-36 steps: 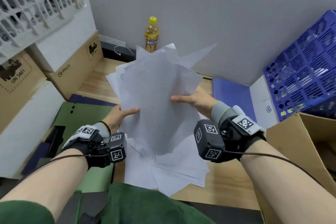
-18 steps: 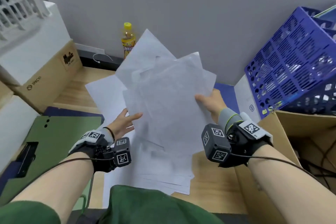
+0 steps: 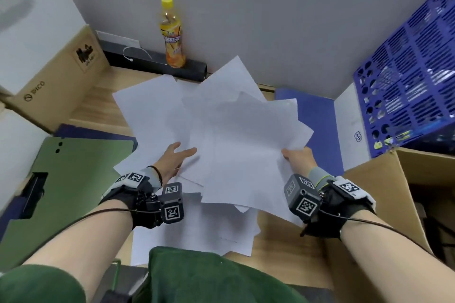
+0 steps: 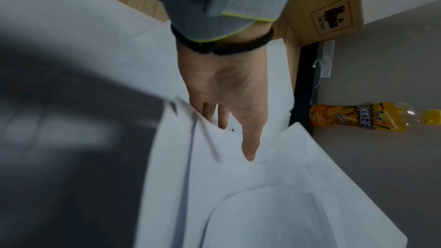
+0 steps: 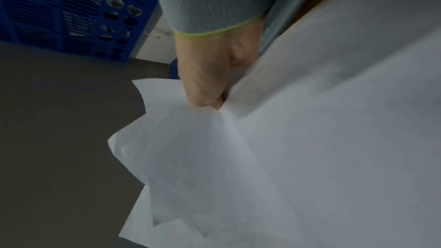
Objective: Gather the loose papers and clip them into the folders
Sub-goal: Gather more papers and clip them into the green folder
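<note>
A fanned sheaf of white papers [image 3: 236,145] is held up over the wooden desk. My right hand [image 3: 296,156] pinches its right edge; the right wrist view shows the thumb and curled fingers of this hand [image 5: 205,86] clamped on the sheets [image 5: 286,157]. At the sheaf's left edge is my left hand [image 3: 178,157]. In the left wrist view this hand [image 4: 229,101] has straight fingers slid between the sheets [image 4: 262,195], thumb lying on top. More loose papers [image 3: 197,236] lie on the desk below. An open green folder [image 3: 78,179] with a black clip [image 3: 34,192] lies left; a blue folder [image 3: 310,118] lies right.
An orange drink bottle [image 3: 172,39] stands against the back wall. Cardboard boxes [image 3: 54,76] are stacked at the left. A blue plastic crate [image 3: 406,81] leans at the right above an open cardboard box [image 3: 394,204].
The sheaf has come down and tilted flatter. My left hand, off the papers half a second ago, has gone back to the left edge. The right hand kept its pinch.
</note>
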Demonstrator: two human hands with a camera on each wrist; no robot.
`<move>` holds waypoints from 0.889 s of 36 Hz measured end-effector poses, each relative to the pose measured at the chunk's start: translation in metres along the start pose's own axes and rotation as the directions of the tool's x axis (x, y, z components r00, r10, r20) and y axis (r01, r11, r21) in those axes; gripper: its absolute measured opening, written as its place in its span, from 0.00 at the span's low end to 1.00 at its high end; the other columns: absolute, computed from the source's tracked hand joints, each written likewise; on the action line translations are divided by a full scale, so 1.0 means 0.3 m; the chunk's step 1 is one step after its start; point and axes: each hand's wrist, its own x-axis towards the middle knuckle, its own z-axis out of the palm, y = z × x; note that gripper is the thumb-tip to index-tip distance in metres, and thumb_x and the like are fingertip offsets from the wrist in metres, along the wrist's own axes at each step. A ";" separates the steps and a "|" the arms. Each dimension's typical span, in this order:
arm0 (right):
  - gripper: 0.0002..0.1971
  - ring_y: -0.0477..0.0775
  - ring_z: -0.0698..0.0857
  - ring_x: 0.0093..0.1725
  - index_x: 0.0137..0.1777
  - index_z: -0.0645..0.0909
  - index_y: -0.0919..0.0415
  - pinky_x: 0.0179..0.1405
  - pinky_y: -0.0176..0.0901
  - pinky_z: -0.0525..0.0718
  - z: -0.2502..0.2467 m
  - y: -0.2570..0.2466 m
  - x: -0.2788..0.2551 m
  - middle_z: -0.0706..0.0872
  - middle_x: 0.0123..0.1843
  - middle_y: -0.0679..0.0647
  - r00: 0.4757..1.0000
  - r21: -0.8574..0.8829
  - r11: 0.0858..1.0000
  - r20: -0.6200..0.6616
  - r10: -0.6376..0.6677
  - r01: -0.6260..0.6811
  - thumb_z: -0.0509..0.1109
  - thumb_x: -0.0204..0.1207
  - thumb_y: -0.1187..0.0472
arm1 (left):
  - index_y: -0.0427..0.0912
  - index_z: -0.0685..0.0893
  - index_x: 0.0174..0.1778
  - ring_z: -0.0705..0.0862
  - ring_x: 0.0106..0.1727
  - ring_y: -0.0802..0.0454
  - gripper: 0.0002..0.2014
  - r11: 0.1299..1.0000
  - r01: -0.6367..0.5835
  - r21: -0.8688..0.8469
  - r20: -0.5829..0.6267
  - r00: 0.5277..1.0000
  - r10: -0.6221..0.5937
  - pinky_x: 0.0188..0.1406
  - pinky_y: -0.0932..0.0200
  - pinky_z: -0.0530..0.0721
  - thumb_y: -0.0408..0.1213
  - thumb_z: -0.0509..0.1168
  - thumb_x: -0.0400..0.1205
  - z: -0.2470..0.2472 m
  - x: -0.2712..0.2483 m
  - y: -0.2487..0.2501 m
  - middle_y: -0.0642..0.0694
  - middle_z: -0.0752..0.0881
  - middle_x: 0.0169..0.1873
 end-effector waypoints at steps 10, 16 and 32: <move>0.08 0.49 0.79 0.23 0.53 0.81 0.77 0.16 0.30 0.73 0.084 -0.001 0.052 0.82 0.41 0.65 0.960 -0.082 0.991 0.251 0.121 -0.104 0.67 0.77 0.73 | 0.59 0.64 0.75 0.73 0.34 0.51 0.27 0.957 -0.210 -0.201 -0.313 0.939 0.140 0.49 0.57 0.76 0.47 0.66 0.82 -0.118 0.006 0.048 0.50 0.75 0.49; 0.12 0.54 0.82 0.36 0.61 0.78 0.71 0.26 0.33 0.82 0.120 0.053 0.078 0.84 0.53 0.65 0.935 -0.060 0.989 0.321 0.149 -0.137 0.67 0.78 0.70 | 0.45 0.80 0.65 0.79 0.39 0.46 0.16 0.971 -0.231 -0.060 -0.512 0.842 0.169 0.48 0.45 0.86 0.40 0.68 0.81 -0.147 0.011 0.048 0.43 0.79 0.54; 0.17 0.59 0.80 0.64 0.67 0.74 0.77 0.44 0.23 0.73 0.154 0.171 0.120 0.80 0.67 0.62 0.974 -0.107 0.977 0.113 0.198 -0.186 0.64 0.80 0.70 | 0.37 0.76 0.53 0.85 0.27 0.45 0.05 0.952 0.296 0.078 -0.218 0.937 -0.273 0.15 0.61 0.82 0.25 0.61 0.83 -0.213 -0.040 -0.142 0.43 0.76 0.40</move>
